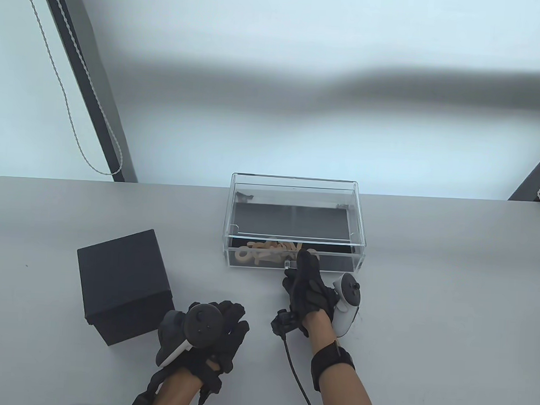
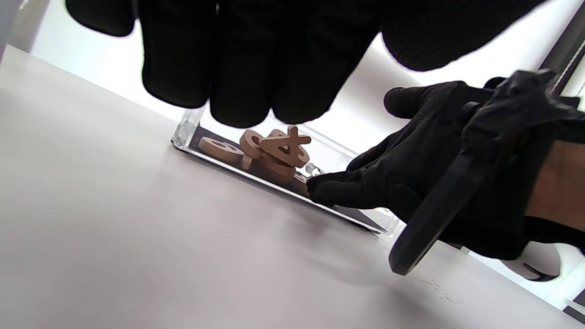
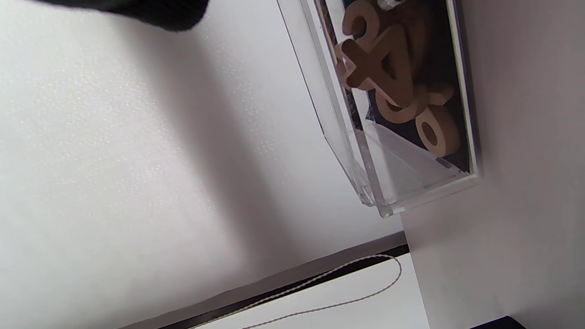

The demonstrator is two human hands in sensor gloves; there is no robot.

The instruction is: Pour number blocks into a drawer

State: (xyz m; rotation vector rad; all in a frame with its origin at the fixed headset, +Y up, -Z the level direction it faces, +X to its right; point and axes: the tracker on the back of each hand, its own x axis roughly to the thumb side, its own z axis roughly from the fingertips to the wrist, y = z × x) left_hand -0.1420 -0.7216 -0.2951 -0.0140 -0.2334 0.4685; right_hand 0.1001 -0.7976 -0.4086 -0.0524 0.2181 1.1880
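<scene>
The table view takes in the whole scene: a clear acrylic drawer (image 1: 296,222) sits at the centre of the frame on the pale grey tabletop (image 1: 429,290), with a matte black box (image 1: 123,285) at lower left, well apart from it. The right hand (image 1: 308,291) reaches up from the bottom edge, its fingertips (image 1: 304,259) at the small clear knob (image 1: 287,264) on the drawer's near wall. The left hand (image 1: 216,336) rests low in the frame, between box and drawer, touching neither; its fingers look loosely curled around nothing.

Only the left wrist view shows the contact closely: the right hand's fingertips meet the transparent front just beside the knob, though whether they pinch it or merely press there cannot be told. The number blocks (image 2: 269,151) lie heaped inside the drawer behind that wall (a 4 leaning on top, plainly readable).

The right wrist view turns the drawer on its side at upper right and shows what the others hide: thick, polished acrylic edges, a dark floor, and tan, wood-like blocks with rounded cut-outs, a ringed digit lying flat nearest the corner. A twisted cord (image 3: 320,283) loops along the bottom of that frame.
</scene>
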